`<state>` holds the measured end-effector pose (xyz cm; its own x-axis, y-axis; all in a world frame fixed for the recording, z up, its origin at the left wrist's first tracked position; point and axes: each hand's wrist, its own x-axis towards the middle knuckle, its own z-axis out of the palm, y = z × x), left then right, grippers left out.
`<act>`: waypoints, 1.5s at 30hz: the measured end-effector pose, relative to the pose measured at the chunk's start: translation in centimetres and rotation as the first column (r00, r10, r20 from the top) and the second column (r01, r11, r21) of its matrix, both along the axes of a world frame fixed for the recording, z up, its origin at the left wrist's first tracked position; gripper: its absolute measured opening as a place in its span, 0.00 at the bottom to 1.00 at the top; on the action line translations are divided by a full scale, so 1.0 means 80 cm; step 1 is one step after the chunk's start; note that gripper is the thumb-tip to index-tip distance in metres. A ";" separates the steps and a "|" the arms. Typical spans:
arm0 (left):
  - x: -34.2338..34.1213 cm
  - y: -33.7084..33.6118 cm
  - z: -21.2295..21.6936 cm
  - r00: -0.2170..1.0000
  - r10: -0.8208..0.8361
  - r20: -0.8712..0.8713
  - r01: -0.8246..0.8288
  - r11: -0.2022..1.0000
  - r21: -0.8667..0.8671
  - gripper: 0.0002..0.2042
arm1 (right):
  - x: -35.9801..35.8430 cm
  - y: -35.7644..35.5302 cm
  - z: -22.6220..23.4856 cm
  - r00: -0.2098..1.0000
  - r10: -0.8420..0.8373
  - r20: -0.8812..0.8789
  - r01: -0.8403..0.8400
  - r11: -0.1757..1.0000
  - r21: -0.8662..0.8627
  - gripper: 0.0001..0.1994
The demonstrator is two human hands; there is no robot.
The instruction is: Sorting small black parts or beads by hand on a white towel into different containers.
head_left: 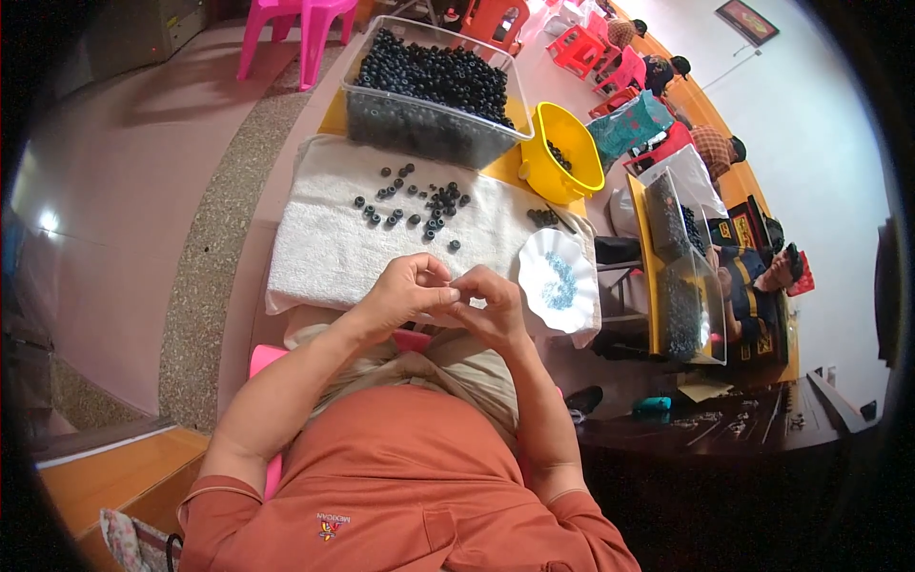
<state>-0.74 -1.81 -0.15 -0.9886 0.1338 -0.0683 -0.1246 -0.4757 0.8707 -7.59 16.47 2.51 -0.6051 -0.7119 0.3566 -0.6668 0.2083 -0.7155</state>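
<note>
My left hand (405, 291) and my right hand (491, 305) meet fingertip to fingertip just above the near edge of a white towel (315, 248). The fingers of both hands pinch something very small between them; it is too small to make out. Several small dark rings (419, 205) lie scattered on the towel beyond my hands. A white scalloped dish (558, 281) holding tiny blue-grey pieces sits just right of my right hand.
A clear plastic tub (429, 95) heaped with dark rings stands at the far end of the table, a yellow bowl (562, 153) beside it. Pink and red plastic chairs (286, 29) stand beyond. Other people sit at tables on the right (753, 276).
</note>
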 end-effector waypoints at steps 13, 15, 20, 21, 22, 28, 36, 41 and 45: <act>0.001 -0.001 0.005 0.991 0.022 0.135 -0.044 0.986 0.158 0.08 | 0.002 0.001 0.005 0.996 0.025 0.089 -0.024 1.000 -0.015 0.10; 0.000 0.002 0.002 0.990 0.047 0.133 -0.071 0.982 0.175 0.07 | 0.004 0.001 0.004 0.996 0.009 0.085 -0.008 1.000 -0.022 0.10; 0.003 0.006 0.007 0.984 0.066 0.163 -0.090 0.985 0.150 0.06 | 0.006 0.021 0.017 0.999 -0.051 0.012 0.050 0.996 0.069 0.09; 0.003 0.007 0.008 0.983 0.073 0.169 -0.097 0.986 0.138 0.06 | 0.000 0.034 0.017 0.998 -0.064 -0.004 0.064 0.997 0.052 0.09; 0.004 0.009 0.008 0.983 0.070 0.171 -0.095 0.986 0.140 0.06 | -0.004 0.045 0.022 0.992 -0.117 -0.040 0.118 0.992 0.036 0.09; 0.005 0.014 0.002 0.987 0.065 0.145 -0.084 0.988 0.128 0.06 | -0.058 0.122 0.071 0.866 -0.341 -0.365 0.467 0.811 0.353 0.07; 0.007 0.016 -0.001 0.991 0.055 0.124 -0.072 0.988 0.138 0.06 | -0.093 0.142 0.063 0.893 -0.219 -0.394 0.430 0.674 0.601 0.08; 0.007 0.016 0.000 0.991 0.044 0.125 -0.063 0.987 0.147 0.07 | -0.103 0.139 0.053 0.909 -0.156 -0.386 0.395 0.616 0.682 0.08; 0.008 0.017 0.002 0.992 0.046 0.120 -0.064 0.987 0.146 0.06 | -0.110 0.140 0.046 0.906 -0.158 -0.393 0.401 0.619 0.676 0.09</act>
<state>-0.11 -0.43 -0.01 -0.9813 0.0966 -0.1663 -0.1905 -0.6078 0.7709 -16.41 27.69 6.21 -0.7847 -0.6195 -0.0211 -0.6183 0.7847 -0.0436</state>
